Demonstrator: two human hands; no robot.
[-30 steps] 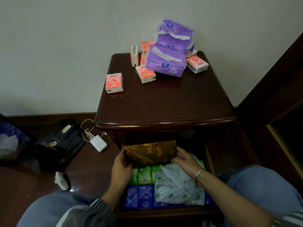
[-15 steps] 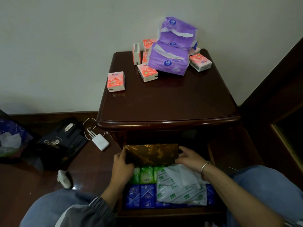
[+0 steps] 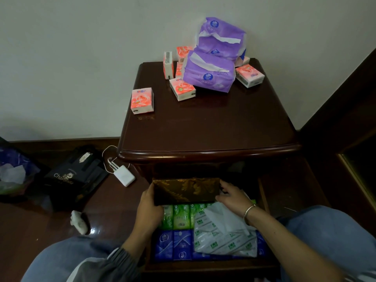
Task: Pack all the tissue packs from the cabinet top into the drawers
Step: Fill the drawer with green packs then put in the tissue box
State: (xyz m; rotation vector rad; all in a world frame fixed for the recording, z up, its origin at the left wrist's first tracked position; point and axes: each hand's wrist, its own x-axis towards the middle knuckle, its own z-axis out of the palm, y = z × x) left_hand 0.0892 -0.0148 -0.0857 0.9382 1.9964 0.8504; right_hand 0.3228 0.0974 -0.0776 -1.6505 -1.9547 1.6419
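left hand (image 3: pixel 149 202) and right hand (image 3: pixel 232 195) grip the gold tissue box (image 3: pixel 186 191) by its ends, long axis lying left-right.

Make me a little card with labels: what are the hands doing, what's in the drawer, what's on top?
Hands: left hand and right hand hold the gold box by its ends
Drawer: open; green packs, blue packs, one white pack inside
Cabinet top: two purple packs, several pink packs
Floor: white charger, black bag
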